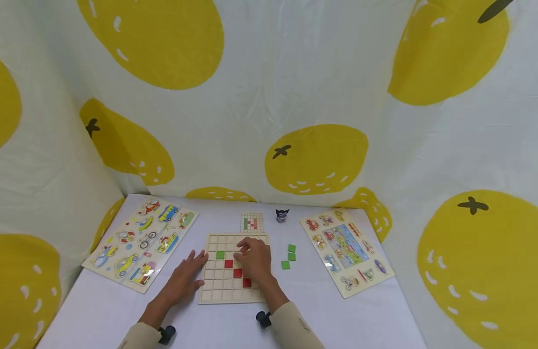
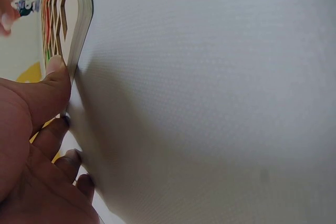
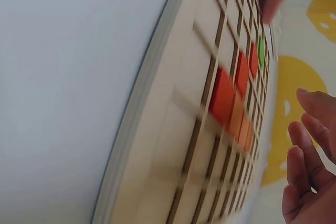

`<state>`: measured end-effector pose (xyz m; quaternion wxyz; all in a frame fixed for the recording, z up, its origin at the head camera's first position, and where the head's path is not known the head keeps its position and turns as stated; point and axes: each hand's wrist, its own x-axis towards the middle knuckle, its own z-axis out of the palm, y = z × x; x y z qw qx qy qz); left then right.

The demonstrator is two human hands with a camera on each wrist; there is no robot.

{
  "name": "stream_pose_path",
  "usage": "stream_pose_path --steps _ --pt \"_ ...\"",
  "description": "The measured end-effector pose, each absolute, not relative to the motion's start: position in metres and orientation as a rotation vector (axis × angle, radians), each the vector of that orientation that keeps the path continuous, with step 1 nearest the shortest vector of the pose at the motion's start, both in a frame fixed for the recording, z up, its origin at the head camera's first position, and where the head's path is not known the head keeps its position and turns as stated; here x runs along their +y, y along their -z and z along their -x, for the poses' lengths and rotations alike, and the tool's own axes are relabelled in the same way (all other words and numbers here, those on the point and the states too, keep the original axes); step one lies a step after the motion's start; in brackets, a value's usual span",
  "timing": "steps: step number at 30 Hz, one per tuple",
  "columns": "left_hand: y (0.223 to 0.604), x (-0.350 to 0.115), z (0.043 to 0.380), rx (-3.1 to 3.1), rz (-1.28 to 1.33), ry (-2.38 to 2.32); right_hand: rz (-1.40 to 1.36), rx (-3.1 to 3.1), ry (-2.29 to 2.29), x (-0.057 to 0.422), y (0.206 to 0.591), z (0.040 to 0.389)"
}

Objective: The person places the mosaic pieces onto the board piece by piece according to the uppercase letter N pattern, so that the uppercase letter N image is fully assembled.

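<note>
A wooden grid board (image 1: pixel 214 294) lies flat, with a green tile (image 1: pixel 220 255) and red tiles (image 1: pixel 237 273) stepping diagonally down to the right. Orange-looking tiles (image 3: pixel 236 115) show beside the nearest red one in the right wrist view; the hand covers that area in the head view. My left hand (image 1: pixel 186 274) rests at the board's left edge, fingers spread, thumb tip touching the rim. Over the board's right half hovers my right hand (image 1: pixel 254 258), fingers loosely bent; in the right wrist view no tile shows between them.
Three loose green tiles (image 1: pixel 291 257) lie right of the board. Behind it are a small pattern card (image 1: pixel 252 222) and a dark figurine (image 1: pixel 282 215). Vehicle picture puzzles flank it, one at left (image 1: pixel 135 237) and one at right (image 1: pixel 347 249). Fruit-print cloth (image 1: pixel 251 106) hangs around the table.
</note>
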<state>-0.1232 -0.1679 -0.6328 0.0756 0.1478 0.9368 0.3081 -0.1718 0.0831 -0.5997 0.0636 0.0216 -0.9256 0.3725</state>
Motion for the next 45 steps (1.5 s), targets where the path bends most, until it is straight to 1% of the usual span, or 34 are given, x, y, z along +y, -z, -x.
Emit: stream_pose_path --steps 5,15,21,27,32,45 --pt "0.632 -0.166 0.122 2.821 -0.457 -0.931 -0.057 -2.765 -1.088 0.118 0.596 0.170" --pt "0.631 -0.166 0.121 2.849 -0.437 -0.921 0.054 -2.841 -1.054 0.190 0.599 0.164" --pt "0.632 -0.167 0.122 2.829 -0.420 -0.910 -0.036 -2.929 -0.965 0.219 0.603 0.157" --pt "0.630 -0.166 0.121 2.842 -0.424 -0.928 -0.082 -2.979 -0.900 0.231 0.614 0.157" --pt "0.629 -0.165 0.120 2.851 -0.435 -0.946 -0.069 -2.975 -0.923 0.233 0.621 0.159" --pt "0.632 -0.167 0.123 2.803 -0.410 -0.940 -0.001 -2.955 -0.927 0.226 0.620 0.157"
